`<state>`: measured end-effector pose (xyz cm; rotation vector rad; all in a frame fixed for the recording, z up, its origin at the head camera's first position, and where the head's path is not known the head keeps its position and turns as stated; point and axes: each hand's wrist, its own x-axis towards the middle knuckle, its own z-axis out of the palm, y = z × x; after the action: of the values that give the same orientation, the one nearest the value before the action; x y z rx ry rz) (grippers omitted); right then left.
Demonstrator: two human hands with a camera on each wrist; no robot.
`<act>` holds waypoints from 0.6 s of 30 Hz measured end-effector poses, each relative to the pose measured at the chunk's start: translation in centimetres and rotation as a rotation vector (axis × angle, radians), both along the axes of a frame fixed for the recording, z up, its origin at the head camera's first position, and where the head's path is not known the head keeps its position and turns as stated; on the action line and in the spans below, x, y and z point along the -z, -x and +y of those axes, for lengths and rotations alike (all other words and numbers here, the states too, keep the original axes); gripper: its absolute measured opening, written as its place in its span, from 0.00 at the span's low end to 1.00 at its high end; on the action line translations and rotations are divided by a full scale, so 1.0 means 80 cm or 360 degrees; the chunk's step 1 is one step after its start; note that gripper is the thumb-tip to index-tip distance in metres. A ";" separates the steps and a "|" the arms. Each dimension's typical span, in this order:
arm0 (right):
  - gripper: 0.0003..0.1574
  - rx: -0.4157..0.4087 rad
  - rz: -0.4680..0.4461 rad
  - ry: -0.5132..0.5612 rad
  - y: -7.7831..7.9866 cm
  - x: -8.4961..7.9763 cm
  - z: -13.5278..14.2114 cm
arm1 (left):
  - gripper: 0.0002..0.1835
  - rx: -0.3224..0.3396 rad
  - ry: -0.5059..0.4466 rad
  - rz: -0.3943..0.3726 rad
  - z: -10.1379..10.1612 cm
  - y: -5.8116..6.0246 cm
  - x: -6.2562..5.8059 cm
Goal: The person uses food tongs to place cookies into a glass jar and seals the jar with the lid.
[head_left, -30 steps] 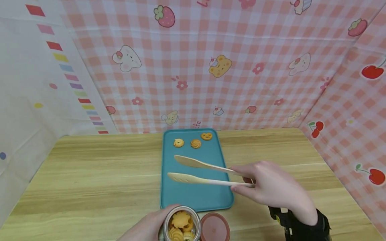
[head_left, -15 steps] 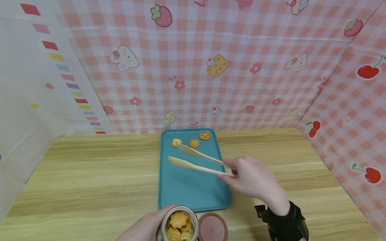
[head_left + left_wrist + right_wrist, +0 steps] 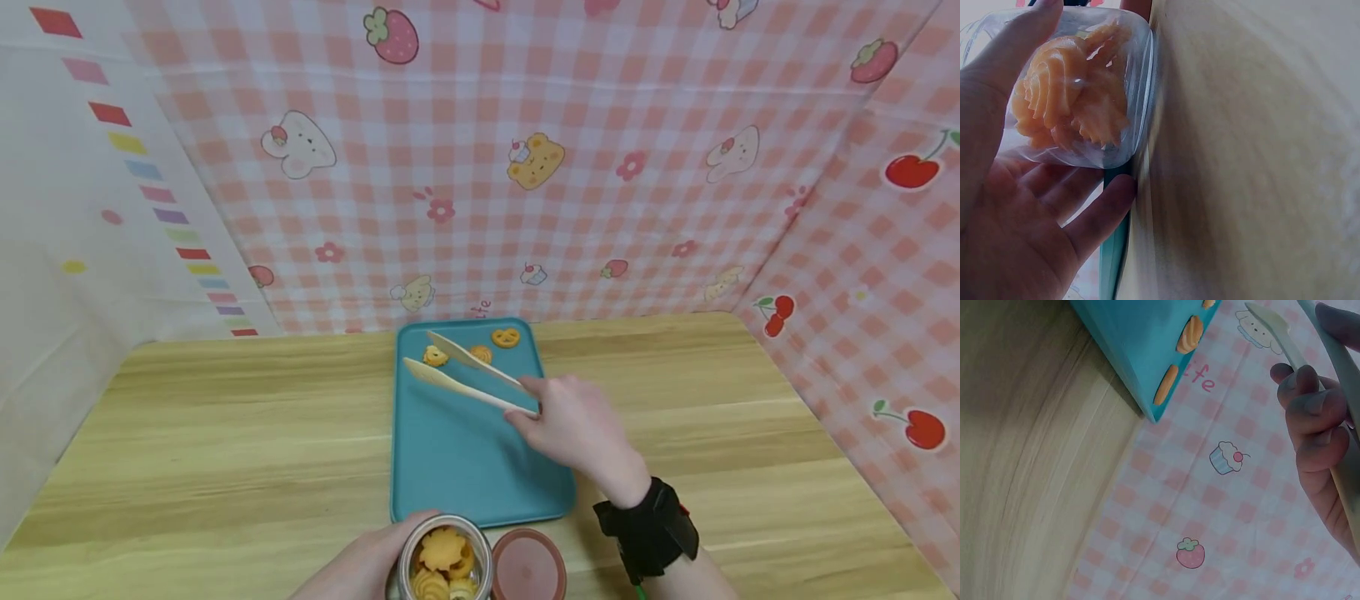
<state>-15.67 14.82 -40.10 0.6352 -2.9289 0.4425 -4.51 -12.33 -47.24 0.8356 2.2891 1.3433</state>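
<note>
My left hand [image 3: 363,558] holds a clear jar [image 3: 489,568] at the bottom of the head view, its thumb across the side in the left wrist view. Several cookies [image 3: 1054,81] lie inside the jar. In my right hand [image 3: 573,423] are pale tongs [image 3: 459,386], gripped with their tips spread apart. The tongs hover over the far end of a blue tray [image 3: 465,467], beside a flower-shaped cookie [image 3: 435,357]. One tong arm partly hides a swirl cookie [image 3: 483,353]; a pretzel [image 3: 506,337] lies to its right. Nothing is between the tips.
A reddish-brown round lid [image 3: 528,567] lies right of the jar, near the tray's front edge. The wooden table [image 3: 247,442] extends to both sides. A pink checked cloth [image 3: 465,167] hangs behind the tray, and another stands along the right.
My right hand has carried the spread tongs forward and left, from the tray's middle to its far end by the cookies. My left hand stays on the jar.
</note>
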 end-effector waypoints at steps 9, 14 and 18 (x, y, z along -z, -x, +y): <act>0.26 0.0109 -0.0060 0.0008 0.016 0.005 -0.007 | 0.41 0.0034 0.0026 0.0045 -0.003 0.003 0.005; 0.28 0.0123 -0.0078 0.0018 0.024 0.012 -0.013 | 0.42 0.0030 0.0044 0.0064 -0.004 0.003 0.005; 0.28 0.0117 -0.0098 0.0032 0.026 0.015 -0.016 | 0.42 0.0022 0.0040 0.0053 -0.004 0.004 0.004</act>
<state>-17.75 13.51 -41.30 0.5183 -2.9900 0.4909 -4.83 -12.62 -47.57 0.8707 2.3164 1.3015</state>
